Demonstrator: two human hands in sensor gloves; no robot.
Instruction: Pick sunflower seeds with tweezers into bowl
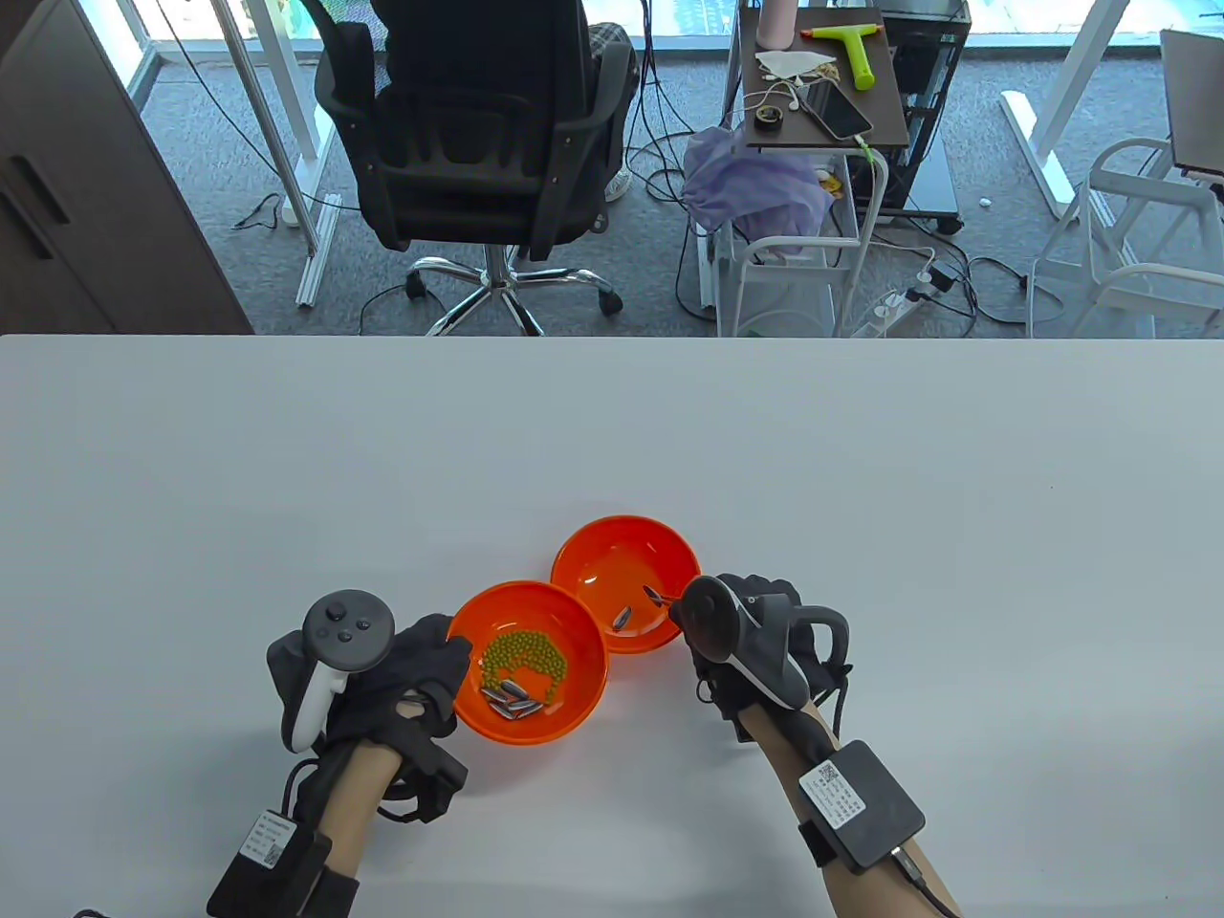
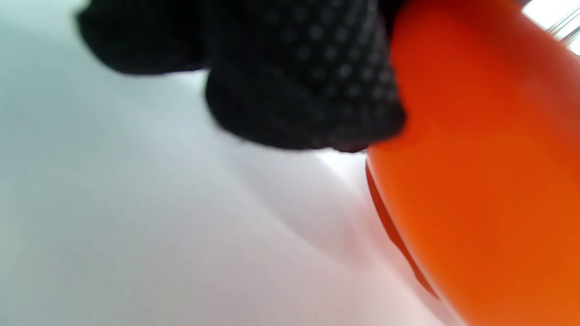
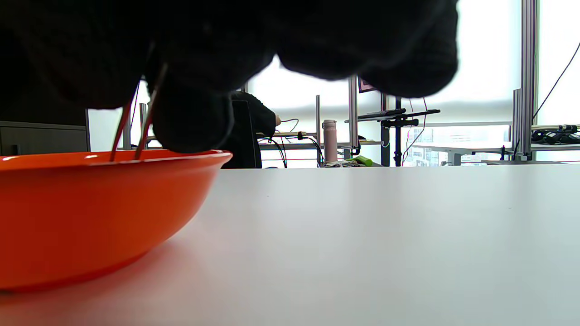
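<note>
Two orange bowls touch near the table's front. The near bowl [image 1: 591,690] holds green peas [image 1: 524,655] and several sunflower seeds [image 1: 512,705]. My left hand [image 1: 426,669] grips its left rim; the left wrist view shows my gloved fingers [image 2: 299,81] against the bowl's wall [image 2: 476,158]. The far bowl [image 1: 612,553] holds a few seeds [image 1: 622,618]. My right hand [image 1: 775,601] holds metal tweezers [image 1: 660,597] whose tips reach down into the far bowl. In the right wrist view the tweezer arms [image 3: 145,122] pass behind the bowl's rim [image 3: 90,213]. Whether the tips hold a seed is hidden.
The white table [image 1: 861,478] stretches wide around both bowls. Beyond its far edge stand an office chair [image 1: 478,124] and a small cart [image 1: 822,86] with loose items.
</note>
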